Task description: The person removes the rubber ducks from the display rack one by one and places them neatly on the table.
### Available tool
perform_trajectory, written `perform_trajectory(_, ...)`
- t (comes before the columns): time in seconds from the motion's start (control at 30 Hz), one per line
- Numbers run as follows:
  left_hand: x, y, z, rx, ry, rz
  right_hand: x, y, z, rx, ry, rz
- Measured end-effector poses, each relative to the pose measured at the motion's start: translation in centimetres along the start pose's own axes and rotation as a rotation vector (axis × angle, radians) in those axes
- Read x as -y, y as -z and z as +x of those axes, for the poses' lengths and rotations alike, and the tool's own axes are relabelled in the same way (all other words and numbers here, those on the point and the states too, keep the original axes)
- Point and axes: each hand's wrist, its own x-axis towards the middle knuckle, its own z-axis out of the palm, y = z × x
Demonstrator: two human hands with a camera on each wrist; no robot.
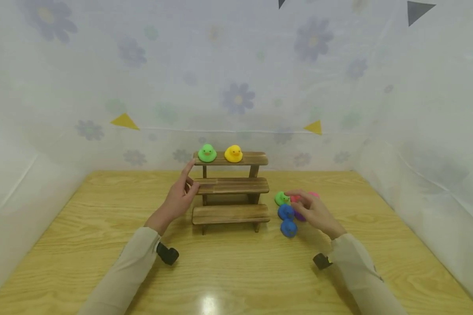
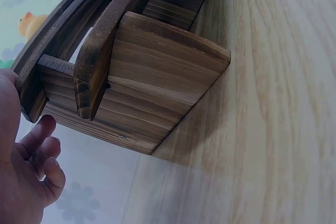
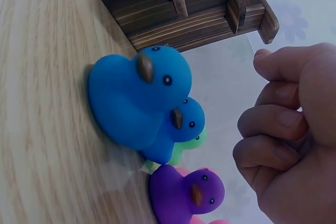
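A three-tier wooden stand (image 1: 230, 214) holds a green rubber duck (image 1: 207, 154) and a yellow rubber duck (image 1: 234, 154) on its top tier. My left hand (image 1: 178, 197) is at the stand's left end, index fingertip by the top tier and thumb by the middle one. In the left wrist view its other fingers are loosely bent. My right hand (image 1: 313, 210) hovers over a group of rubber ducks, fingers bent with nothing between them. Below it are two blue ducks (image 3: 139, 98), a purple duck (image 3: 186, 195) and a green duck (image 1: 282, 199); red and pink ones are partly hidden.
The wooden table (image 1: 236, 271) carries the stand in the middle and the loose ducks to its right. A flower-patterned white sheet (image 1: 236, 65) encloses the back and sides. Each wrist wears a small black camera (image 1: 167, 253).
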Motion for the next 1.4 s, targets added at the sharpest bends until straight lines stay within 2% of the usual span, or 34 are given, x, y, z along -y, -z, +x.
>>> perform_trajectory(0.13,0.0,-0.1,0.0,-0.004,-0.005,-0.003,0.5,-0.1,0.4,-0.007,-0.001,-0.013)
perform_trajectory(0.4,0.2,0.1,0.3,-0.002,-0.012,0.008,4.2,-0.8,0.9,-0.013,-0.024,0.043)
perform_trajectory(0.67,0.0,0.3,0.4,-0.010,-0.021,0.006,3.0,-1.5,2.9,-0.039,-0.020,0.055)
perform_trajectory(0.9,-0.1,0.2,0.4,-0.018,-0.018,0.002,3.9,-2.0,3.9,-0.040,0.000,0.070)
perform_trajectory(1.1,-0.1,0.2,0.2,-0.012,-0.015,0.002,4.3,-2.4,4.6,-0.087,0.030,0.085)
perform_trajectory(1.4,0.4,-0.1,0.1,-0.006,-0.009,-0.009,4.8,-2.5,6.0,-0.101,0.065,0.122)
